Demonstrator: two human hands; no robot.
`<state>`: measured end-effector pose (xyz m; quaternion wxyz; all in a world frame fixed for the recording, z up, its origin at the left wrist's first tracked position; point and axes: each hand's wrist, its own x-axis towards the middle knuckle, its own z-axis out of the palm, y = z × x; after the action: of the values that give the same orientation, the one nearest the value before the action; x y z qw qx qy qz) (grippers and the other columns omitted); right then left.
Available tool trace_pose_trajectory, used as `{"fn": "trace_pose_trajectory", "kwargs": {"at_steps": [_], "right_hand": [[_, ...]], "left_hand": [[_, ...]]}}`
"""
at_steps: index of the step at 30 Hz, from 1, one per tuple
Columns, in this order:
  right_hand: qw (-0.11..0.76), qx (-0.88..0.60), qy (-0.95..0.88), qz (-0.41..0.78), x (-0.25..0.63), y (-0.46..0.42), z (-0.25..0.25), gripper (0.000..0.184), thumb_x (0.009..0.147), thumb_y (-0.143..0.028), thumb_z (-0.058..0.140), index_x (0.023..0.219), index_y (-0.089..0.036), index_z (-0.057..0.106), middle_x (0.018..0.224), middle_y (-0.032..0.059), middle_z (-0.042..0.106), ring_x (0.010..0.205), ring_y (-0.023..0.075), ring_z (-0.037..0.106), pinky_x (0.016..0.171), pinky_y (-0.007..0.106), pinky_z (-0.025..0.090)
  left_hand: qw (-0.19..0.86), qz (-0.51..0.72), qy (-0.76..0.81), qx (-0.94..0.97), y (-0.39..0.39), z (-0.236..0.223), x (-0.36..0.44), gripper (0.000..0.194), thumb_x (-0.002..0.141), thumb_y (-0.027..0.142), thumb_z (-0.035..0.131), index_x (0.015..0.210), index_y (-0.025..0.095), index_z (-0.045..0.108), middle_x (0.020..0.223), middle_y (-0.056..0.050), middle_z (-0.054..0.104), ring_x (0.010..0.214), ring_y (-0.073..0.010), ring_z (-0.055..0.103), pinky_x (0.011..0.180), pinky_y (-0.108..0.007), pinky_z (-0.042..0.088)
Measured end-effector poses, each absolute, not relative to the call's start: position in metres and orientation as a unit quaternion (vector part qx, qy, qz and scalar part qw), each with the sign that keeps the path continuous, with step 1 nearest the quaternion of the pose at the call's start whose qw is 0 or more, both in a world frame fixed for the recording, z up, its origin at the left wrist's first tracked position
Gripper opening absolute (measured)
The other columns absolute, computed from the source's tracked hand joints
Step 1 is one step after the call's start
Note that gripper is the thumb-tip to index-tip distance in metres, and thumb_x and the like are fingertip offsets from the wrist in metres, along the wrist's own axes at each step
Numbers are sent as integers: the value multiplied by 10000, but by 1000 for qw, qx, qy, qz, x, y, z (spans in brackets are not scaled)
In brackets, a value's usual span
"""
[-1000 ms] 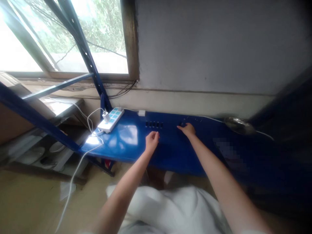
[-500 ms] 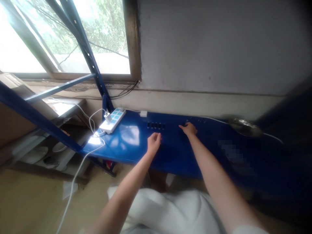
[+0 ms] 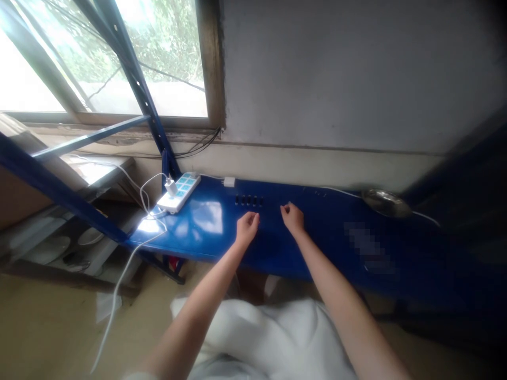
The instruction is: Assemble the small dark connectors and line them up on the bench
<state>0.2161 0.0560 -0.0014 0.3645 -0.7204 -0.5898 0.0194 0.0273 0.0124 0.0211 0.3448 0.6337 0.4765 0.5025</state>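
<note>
A row of several small dark pieces [image 3: 249, 200] stands on the blue shelf top [image 3: 222, 245]; they are too small to name. Just in front of that row is my left hand [image 3: 247, 228], with thumb and fingers pinched together. Whatever may be between them is hidden. My right hand [image 3: 293, 217] hovers to the right of the row, its fingertips curled together and pointing toward my left hand. Something tiny and dark may be at those fingertips, but I cannot make it out. A gap separates the two hands.
A white power strip [image 3: 180, 192] with a plugged-in charger [image 3: 170, 187] lies at the left, its cable [image 3: 119, 287] hanging to the floor. A white adapter [image 3: 229, 182] sits at the back. Tiny bits [image 3: 320, 193] and a shiny metal dish [image 3: 386, 203] lie at right.
My right hand has come left and nearer to me, closing toward my left hand, and its fingers have drawn together. The left hand stays pinched near the row. The view has shifted slightly.
</note>
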Motion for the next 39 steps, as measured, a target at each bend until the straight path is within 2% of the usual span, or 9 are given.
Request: {"fn": "trace_pose_trajectory", "kwargs": {"at_steps": [6, 11, 16, 23, 28, 33, 39], "right_hand": [[416, -617, -668, 22, 180, 37, -1, 234, 825, -350, 428, 717, -183, 553, 720, 66, 623, 662, 171, 567, 641, 272, 424], [388, -581, -715, 20, 175, 32, -6, 95, 768, -224, 484, 738, -186, 565, 760, 66, 625, 707, 179, 571, 648, 273, 432], [364, -580, -729, 14, 178, 29, -9, 120, 725, -136, 495, 806, -168, 578, 826, 86, 634, 765, 192, 578, 686, 279, 432], [324, -578, -749, -8, 174, 24, -2, 146, 757, -125, 429, 736, -187, 559, 759, 61, 608, 715, 178, 532, 641, 257, 381], [287, -576, -763, -61, 170, 22, 1, 172, 796, -144, 411, 686, -187, 536, 742, 67, 591, 694, 177, 492, 642, 261, 341], [258, -585, -763, -97, 168, 21, 2, 195, 805, -115, 391, 680, -181, 526, 734, 72, 581, 684, 179, 465, 653, 273, 310], [260, -590, -757, -106, 166, 19, 3, 206, 812, -109, 381, 681, -182, 521, 737, 69, 575, 688, 184, 462, 653, 279, 311]], "left_hand": [[278, 478, 440, 708, 9, 25, 27, 281, 830, 354, 465, 965, 153, 607, 741, -39, 625, 550, -99, 521, 549, -221, 441], [218, 430, 389, 785, 8, 24, 29, 280, 859, 263, 414, 1055, 188, 600, 932, -66, 626, 741, -130, 573, 663, -237, 471], [166, 369, 380, 832, 7, 19, 31, 358, 866, 192, 356, 1173, 217, 538, 908, -59, 594, 778, -138, 574, 682, -233, 469], [110, 345, 413, 836, 5, 20, 35, 299, 869, 234, 374, 1112, 201, 545, 872, -63, 591, 754, -145, 557, 656, -229, 445], [123, 352, 435, 820, 6, 20, 36, 217, 851, 237, 426, 1010, 197, 569, 870, -55, 593, 738, -142, 555, 640, -223, 431], [114, 345, 430, 827, 7, 18, 36, 188, 845, 193, 407, 959, 188, 556, 868, -48, 593, 738, -140, 553, 633, -225, 427], [133, 346, 424, 826, 6, 20, 37, 181, 841, 185, 394, 968, 181, 522, 910, -59, 581, 746, -141, 550, 637, -233, 436]]}}
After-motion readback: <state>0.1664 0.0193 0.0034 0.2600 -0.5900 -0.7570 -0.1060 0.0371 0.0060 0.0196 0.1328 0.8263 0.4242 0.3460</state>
